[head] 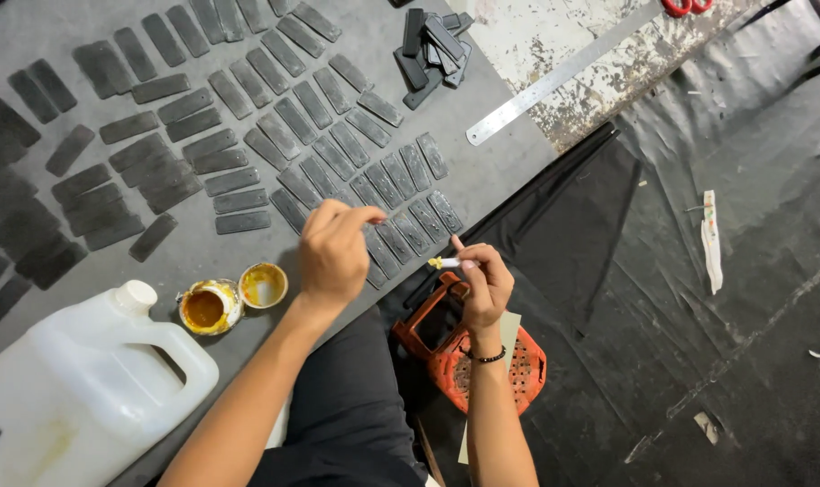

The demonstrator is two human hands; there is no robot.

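Note:
My left hand (333, 252) hovers over the near end of a row of dark rectangular strips (401, 203), fingers pinched together on or just above one strip; I cannot tell if it grips it. My right hand (484, 281) holds a small white brush (446, 262) with a yellow glue-smeared tip pointing left. An open tin of yellow-brown glue (206, 307) and its lid (263, 285) sit left of my left wrist on the grey work surface (482, 171).
Many dark strips lie in rows across the surface, with a loose pile (434, 50) at the back. A white plastic jug (85, 379) stands front left. A steel ruler (554, 77) lies back right. An orange stool (478, 356) is under me.

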